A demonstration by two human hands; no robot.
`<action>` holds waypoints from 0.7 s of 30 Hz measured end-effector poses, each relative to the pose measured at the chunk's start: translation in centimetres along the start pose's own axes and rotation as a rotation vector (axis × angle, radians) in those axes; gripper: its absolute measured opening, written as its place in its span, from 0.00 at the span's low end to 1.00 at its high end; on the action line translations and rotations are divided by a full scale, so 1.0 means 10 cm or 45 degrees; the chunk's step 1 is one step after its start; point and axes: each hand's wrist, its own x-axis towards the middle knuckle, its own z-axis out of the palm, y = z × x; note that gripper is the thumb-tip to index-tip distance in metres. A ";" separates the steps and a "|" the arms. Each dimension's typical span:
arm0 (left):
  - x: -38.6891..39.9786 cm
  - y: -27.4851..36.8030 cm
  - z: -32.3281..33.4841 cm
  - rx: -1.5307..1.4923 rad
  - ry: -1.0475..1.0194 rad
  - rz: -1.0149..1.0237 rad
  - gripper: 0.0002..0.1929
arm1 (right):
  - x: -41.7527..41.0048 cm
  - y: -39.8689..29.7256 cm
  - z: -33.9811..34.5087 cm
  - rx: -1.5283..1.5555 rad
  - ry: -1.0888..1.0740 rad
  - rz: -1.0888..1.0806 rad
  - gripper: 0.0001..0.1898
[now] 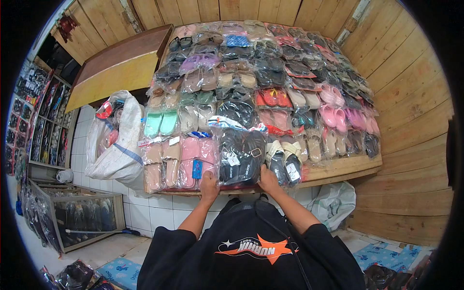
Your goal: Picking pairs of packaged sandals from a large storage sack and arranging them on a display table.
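Note:
A clear plastic bag with a pair of black sandals (242, 156) lies at the front edge of the display table, between my two hands. My left hand (209, 186) grips its lower left corner, and my right hand (269, 179) grips its lower right side. To the left of it are bagged pink slippers (188, 159) and bagged beige slippers (154, 165). Bagged sandals with cream straps and dark soles (284, 163) lie to the right, close to my right hand. Behind them, rows of bagged footwear in many colours cover the wooden table (337, 168).
A white woven sack (119, 159) with bagged goods stands left of the table, near a brown and yellow board (112, 76). A glass-fronted case (87, 214) is at the lower left. Another sack (335, 203) lies below the table's right end, beside a plank wall (406, 174).

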 end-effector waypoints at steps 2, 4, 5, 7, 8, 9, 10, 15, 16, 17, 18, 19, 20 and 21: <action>0.01 0.04 0.05 0.074 0.020 -0.273 0.12 | 0.01 -0.07 -0.01 -0.097 0.024 0.043 0.24; 0.02 0.11 0.09 0.068 0.005 -0.419 0.13 | 0.00 -0.15 -0.05 -0.169 0.009 0.082 0.17; 0.03 0.13 0.09 0.063 -0.009 -0.566 0.13 | 0.02 -0.11 0.00 -0.168 0.010 0.083 0.17; -0.02 0.09 0.21 -0.082 0.011 -0.644 0.12 | 0.06 0.03 0.13 -0.238 0.018 -0.007 0.13; -0.05 0.06 0.28 -0.225 0.035 -0.730 0.12 | 0.06 0.10 0.18 -0.237 0.023 -0.003 0.13; -0.05 0.09 0.27 -0.225 0.032 -0.727 0.12 | 0.04 0.13 0.21 -0.235 0.032 -0.035 0.12; -0.06 0.13 0.27 -0.452 0.014 -0.843 0.11 | 0.03 0.15 0.24 -0.233 0.042 -0.065 0.11; -0.30 -0.27 0.41 -0.850 -0.091 -0.889 0.14 | 0.00 0.01 0.22 -0.217 -0.073 -0.094 0.16; -0.32 -0.31 0.38 -1.208 -0.138 -0.999 0.15 | -0.01 -0.02 0.21 -0.213 -0.118 -0.054 0.17; -0.34 -0.34 0.38 -1.568 -0.185 -1.101 0.16 | -0.02 0.01 0.29 -0.212 -0.117 -0.054 0.17; -0.26 -0.26 0.33 -1.574 -0.210 -1.090 0.16 | -0.06 0.16 0.46 -0.115 0.023 -0.083 0.23; -0.17 -0.11 0.21 -1.874 -0.204 -1.125 0.17 | -0.10 0.27 0.57 -0.018 0.159 -0.112 0.28; -0.12 -0.03 0.05 -2.165 -0.155 -1.161 0.18 | -0.07 0.18 0.49 -0.012 0.151 -0.122 0.28; -0.11 0.00 -0.08 -2.160 -0.125 -1.165 0.18 | -0.05 -0.08 0.23 0.547 -0.278 0.260 0.30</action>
